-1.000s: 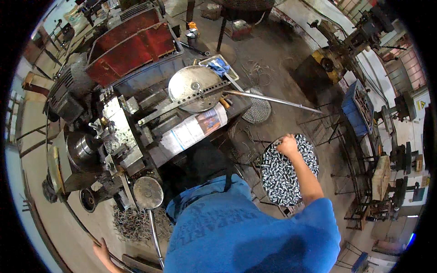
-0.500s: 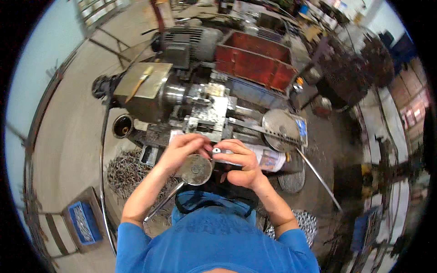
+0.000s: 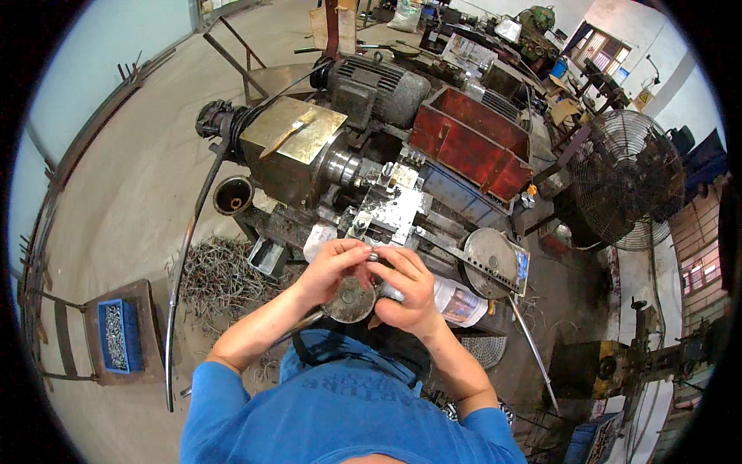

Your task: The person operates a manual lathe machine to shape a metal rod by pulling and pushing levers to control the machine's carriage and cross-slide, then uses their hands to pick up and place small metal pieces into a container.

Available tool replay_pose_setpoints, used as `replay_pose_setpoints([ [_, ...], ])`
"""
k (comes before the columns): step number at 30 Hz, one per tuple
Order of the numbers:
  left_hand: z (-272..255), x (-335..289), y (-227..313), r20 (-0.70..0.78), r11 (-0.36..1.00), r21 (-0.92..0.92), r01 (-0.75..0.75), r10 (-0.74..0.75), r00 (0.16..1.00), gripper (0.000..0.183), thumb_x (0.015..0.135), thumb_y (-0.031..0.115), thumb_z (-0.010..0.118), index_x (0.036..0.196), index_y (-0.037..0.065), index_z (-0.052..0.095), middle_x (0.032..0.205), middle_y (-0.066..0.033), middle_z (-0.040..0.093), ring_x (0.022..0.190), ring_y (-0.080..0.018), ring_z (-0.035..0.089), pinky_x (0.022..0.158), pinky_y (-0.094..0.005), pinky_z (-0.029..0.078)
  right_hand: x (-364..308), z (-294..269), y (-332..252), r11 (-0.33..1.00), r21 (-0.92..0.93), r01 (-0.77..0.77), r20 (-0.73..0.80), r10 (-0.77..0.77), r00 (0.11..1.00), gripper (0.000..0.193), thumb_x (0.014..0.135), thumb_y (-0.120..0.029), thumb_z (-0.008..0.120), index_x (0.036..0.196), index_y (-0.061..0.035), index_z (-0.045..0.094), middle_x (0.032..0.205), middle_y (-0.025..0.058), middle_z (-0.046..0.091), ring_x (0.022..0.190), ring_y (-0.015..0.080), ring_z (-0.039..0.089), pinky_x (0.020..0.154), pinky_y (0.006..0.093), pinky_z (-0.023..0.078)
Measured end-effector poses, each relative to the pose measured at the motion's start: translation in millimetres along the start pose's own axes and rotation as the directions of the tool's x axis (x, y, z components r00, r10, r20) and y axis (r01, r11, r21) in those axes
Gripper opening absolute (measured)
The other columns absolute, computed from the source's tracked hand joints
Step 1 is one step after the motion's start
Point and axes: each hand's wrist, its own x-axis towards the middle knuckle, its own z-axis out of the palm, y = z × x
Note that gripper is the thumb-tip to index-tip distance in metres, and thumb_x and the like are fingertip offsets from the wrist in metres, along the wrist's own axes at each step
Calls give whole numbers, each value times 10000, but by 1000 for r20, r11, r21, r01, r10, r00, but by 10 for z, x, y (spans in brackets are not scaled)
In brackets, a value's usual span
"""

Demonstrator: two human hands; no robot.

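Observation:
My left hand [image 3: 334, 269] and my right hand [image 3: 410, 291] meet in front of my body, fingertips together around a small shiny metal cylinder [image 3: 374, 257]. Both are closed on it, and the fingers cover most of it. Just below them sits a round, grimy metal disc [image 3: 350, 301] with a handle, partly covered by the hands. Beyond my fingers stands a small lathe with a bright metal slide [image 3: 389, 213] and a shiny round chuck [image 3: 340, 167].
A brush [image 3: 287, 138] lies on the brass-coloured headstock cover [image 3: 321, 124]. Behind the lathe are a motor [image 3: 379, 89] and a red metal bin [image 3: 468, 143]. Metal shavings [image 3: 220, 282] heap at left, near a blue crate [image 3: 118, 304] of small parts. A large fan [image 3: 630, 178] stands right.
The view has swung, so the machine sits farther right and lower. My left fingertips have come onto the small cylinder, whose holed end showed beside my right fingers before.

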Motion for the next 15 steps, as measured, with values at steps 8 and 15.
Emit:
replay_pose_setpoints([
  [8,-92,40,204,-45,735,671,-97,171,984,278,875,259,631,903,-17,642,682,-33,613,593,-58,544,515,-236,431,219,19,140,994,-75,76,191,-61,980,361,534,-169,623,869,-37,654,931,127,609,846,307,576,734,390,491],
  [15,-775,-409,948,-165,391,921,8,370,914,318,879,272,574,1030,-4,618,753,-107,648,713,-169,629,660,-315,491,769,105,838,961,-272,46,330,48,943,337,536,-186,646,851,-89,711,974,86,647,933,288,567,804,398,466],
])
